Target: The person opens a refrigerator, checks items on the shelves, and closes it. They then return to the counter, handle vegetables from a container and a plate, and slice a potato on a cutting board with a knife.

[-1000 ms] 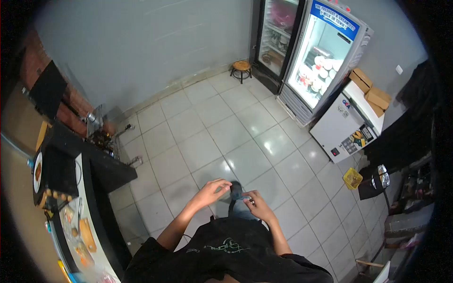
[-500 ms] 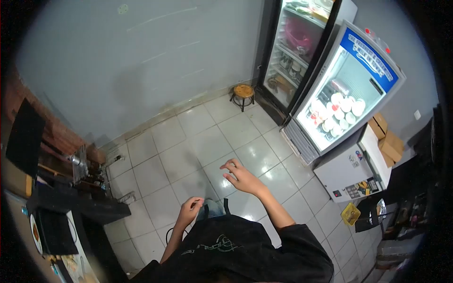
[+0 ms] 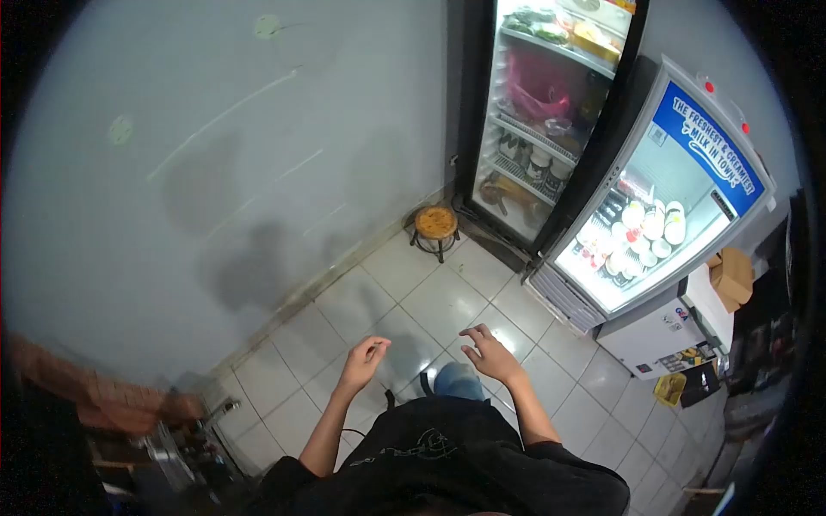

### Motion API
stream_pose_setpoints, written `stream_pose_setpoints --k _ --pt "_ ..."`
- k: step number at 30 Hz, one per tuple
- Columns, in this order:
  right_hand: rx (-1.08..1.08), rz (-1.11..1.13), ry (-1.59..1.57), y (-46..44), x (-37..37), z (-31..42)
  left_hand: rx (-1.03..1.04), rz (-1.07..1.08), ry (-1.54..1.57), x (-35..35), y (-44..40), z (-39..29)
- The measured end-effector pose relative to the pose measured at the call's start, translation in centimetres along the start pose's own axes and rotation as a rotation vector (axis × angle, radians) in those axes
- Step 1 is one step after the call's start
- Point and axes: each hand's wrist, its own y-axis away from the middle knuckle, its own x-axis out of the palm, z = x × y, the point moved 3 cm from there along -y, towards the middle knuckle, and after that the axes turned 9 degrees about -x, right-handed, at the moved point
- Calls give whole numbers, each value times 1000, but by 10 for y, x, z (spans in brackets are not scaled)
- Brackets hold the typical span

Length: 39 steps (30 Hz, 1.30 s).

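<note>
My left hand [image 3: 365,363] is held out above the floor in front of me. Its fingers are curled in toward the thumb, and I see nothing in them. To its right, my right hand [image 3: 492,354] hangs in the air with thumb and fingers apart, holding nothing. Neither hand touches anything. Below them lie pale floor tiles [image 3: 443,297] and part of my jeans leg [image 3: 459,381]. My black apron [image 3: 422,439] covers my front.
Ahead stands a wooden stool [image 3: 436,224] by the grey wall [image 3: 258,112]. To the right are a tall glass-door fridge [image 3: 551,129], a lit milk fridge [image 3: 662,185] with white-lidded containers, a white chest freezer [image 3: 658,331], cardboard boxes [image 3: 731,279] and a yellow basket [image 3: 669,389].
The view has moved closer to the fridges and stool, and the counter at left has mostly slid out of sight. My left hand has risen; my right hand has lowered and shifted right.
</note>
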Motion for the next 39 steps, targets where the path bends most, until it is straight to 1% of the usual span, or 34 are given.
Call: stream_pose_setpoints --k 1,2,4,5,7,8,10,11,12,13,14,16,17,19,20,21,23,25,26,27,29,30,31,32,33,35,36,37,39 --pt "-4 -23 119 -18 -5 -9 45 26 -51 -7 -31 -13" --pt "13 -33 114 -37 -10 -17 44 45 -57 -13 -60 -23" --pt "70 -28 -94 -80 -20 -34 123 80 -73 -21 -116 -41" --pt "81 -38 -98 -104 -23 -49 122 94 -78 -21 -141 -46" --pt "18 -53 -46 -157 -30 -87 94 82 60 -18 -192 -51" --pt "22 -67 -44 -190 -39 -108 102 93 56 -13 -226 -42" --pt "-95 -69 73 -252 -61 -130 5 35 143 -9 -278 -11" --pt "-95 -66 107 -283 -80 -133 -20 49 133 -8 -293 -19" --pt "-102 -68 149 -319 -104 -138 -112 20 202 -4 -313 -33" --pt "-169 -142 134 -354 -126 -145 -193 -12 267 -3 -339 -43" --pt "-238 -223 122 -392 -149 -153 -188 0 251 -3 -366 -50" --pt "-188 -106 348 -463 -204 -156 -89 132 269 -2 -414 -64" --pt "-299 -191 350 -497 -226 -157 -98 150 264 -4 -435 -68" --pt "-368 -268 483 -559 -274 -158 -95 112 247 -13 -487 -81" --pt "-386 -316 601 -590 -293 -167 -94 138 244 -14 -511 -87" --pt "-350 -331 695 -620 -310 -174 -95 157 232 -18 -534 -93" --pt "-268 -224 958 -675 -335 -192 -86 192 203 -23 -586 -97" --pt "-274 -177 1273 -720 -360 -224 -114 285 162 -26 -637 -94" --pt "-235 -247 1403 -758 -394 -240 -94 348 104 -31 -687 -105" --pt "-231 -292 1543 -777 -420 -243 -77 376 89 -39 -714 -112" --pt "-16 -214 1743 -810 -450 -254 -59 428 164 -41 -760 -127" --pt "7 -208 1752 -825 -457 -256 -43 473 141 -45 -782 -137" --pt "234 1 1810 -838 -460 -266 -47 493 141 -51 -804 -146" --pt "458 222 1840 -844 -461 -275 2 476 46 -59 -824 -154" --pt "474 239 1836 -851 -454 -291 55 458 -46 -67 -839 -160" --pt "536 72 1808 -857 -449 -317 55 458 4 -79 -866 -173" --pt "553 153 1771 -853 -443 -310 69 440 1 -86 -877 -176" --pt "629 133 1726 -856 -433 -344 81 419 -1 -92 -886 -176" --pt "583 288 1774 -843 -429 -325 90 430 13 -99 -899 -169"
